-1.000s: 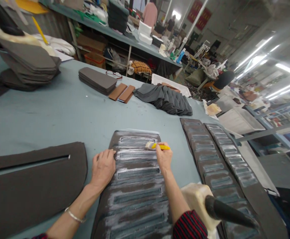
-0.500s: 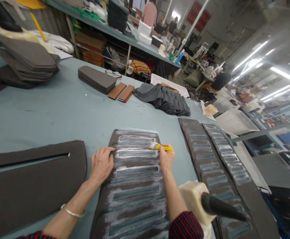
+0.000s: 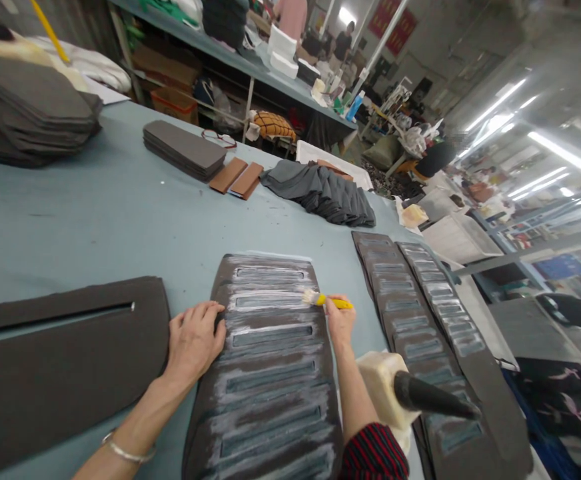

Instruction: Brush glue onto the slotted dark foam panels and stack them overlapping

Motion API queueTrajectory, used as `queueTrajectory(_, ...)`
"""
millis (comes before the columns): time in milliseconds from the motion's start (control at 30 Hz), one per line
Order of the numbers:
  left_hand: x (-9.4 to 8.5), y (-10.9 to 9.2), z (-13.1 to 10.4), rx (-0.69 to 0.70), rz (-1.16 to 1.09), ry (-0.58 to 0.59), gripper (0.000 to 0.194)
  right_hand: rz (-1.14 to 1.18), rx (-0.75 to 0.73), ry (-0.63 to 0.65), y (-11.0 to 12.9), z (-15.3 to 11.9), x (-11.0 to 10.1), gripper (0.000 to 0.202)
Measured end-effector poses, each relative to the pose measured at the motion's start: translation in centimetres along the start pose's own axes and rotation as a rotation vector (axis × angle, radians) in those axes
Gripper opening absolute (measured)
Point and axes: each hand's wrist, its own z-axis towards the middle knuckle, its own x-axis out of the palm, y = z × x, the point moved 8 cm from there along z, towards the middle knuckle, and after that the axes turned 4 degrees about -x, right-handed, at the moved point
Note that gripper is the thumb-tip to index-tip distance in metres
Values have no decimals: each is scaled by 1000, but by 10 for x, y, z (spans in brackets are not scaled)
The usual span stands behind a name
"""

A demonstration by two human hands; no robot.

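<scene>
My right hand [image 3: 341,323] grips a yellow-handled brush [image 3: 321,299], whose pale bristles touch a dark brown panel near its right edge. This panel lies at the far end of an overlapping row of dark panels [image 3: 270,358] with rectangular slots, streaked with a whitish coating around the slots. At the row's left edge, my left hand [image 3: 196,339] rests with its fingers extended, the fingertips on the panel's border. Beside my right forearm stands a cream-coloured container [image 3: 381,380] with a long black nozzle.
A dark slotted piece [image 3: 70,367] lies on the left. More coated panels [image 3: 410,327] overlap in rows on the right. Across the table are stacked dark pieces [image 3: 183,148], brown strips [image 3: 228,175], grey pieces [image 3: 320,190] and glasses [image 3: 219,138]. Another pile [image 3: 30,107] sits far left.
The brush in my right hand has shifted slightly nearer, from between the first two slots to about the second slot. My left hand stays by the panel's left edge. The whole view has shifted a little.
</scene>
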Motion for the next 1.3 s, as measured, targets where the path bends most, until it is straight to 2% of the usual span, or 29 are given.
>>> queueTrajectory(33,1,3,1,-15,-14,0,22,-26,-2,-44,0,2,-10,14)
queueTrajectory(67,2,7,2,-33,-36,5,22,-35,-21,-51,4,-1,-10,14)
queueTrajectory(100,3,11,2,-52,-65,12,23,-22,-53,-19,13,-8,-2,13)
queueTrajectory(167,2,18,-1,-71,-127,12,25,52,-129,123,38,-35,35,13)
queueTrajectory(267,-2,13,-11,5,-132,21,25,159,-212,359,75,-81,100,13)
queueTrajectory(333,-4,6,-19,58,-65,42,23,192,-219,440,81,-95,122,13)
queueTrajectory(367,-4,2,-23,68,-33,51,23,205,-190,450,75,-94,123,13)
queueTrajectory(433,-5,-2,-27,58,5,48,23,227,-86,416,50,-79,104,13)
queueTrajectory(500,-4,-4,-28,41,13,38,23,208,16,307,18,-54,62,15)
queueTrajectory(567,-3,-4,-28,27,11,30,23,115,55,128,-4,-29,11,17)
queueTrajectory(633,0,-2,-26,12,5,31,23,8,40,-23,-11,-15,-27,18)
queueTrajectory(667,1,0,-25,4,-4,36,23,-22,22,-53,-8,-14,-35,19)
queueTrajectory(733,1,4,-25,-16,-38,47,23,-12,-14,-15,5,-23,-27,19)
queueTrajectory(833,-4,6,-31,-23,-88,31,24,102,-59,167,37,-58,21,18)
queueTrajectory(933,-9,-1,-42,18,-53,18,27,187,-124,326,70,-96,71,15)
queueTrajectory(1033,-7,-6,-51,34,41,34,31,203,-140,420,76,-114,97,14)
queueTrajectory(1067,-6,-6,-52,32,67,39,33,191,-120,425,70,-113,97,14)
queueTrajectory(1133,-4,-6,-53,34,97,51,36,152,-60,377,49,-98,80,15)
queueTrajectory(1300,-1,-5,-55,44,110,80,40,1,64,103,-4,-42,-9,20)
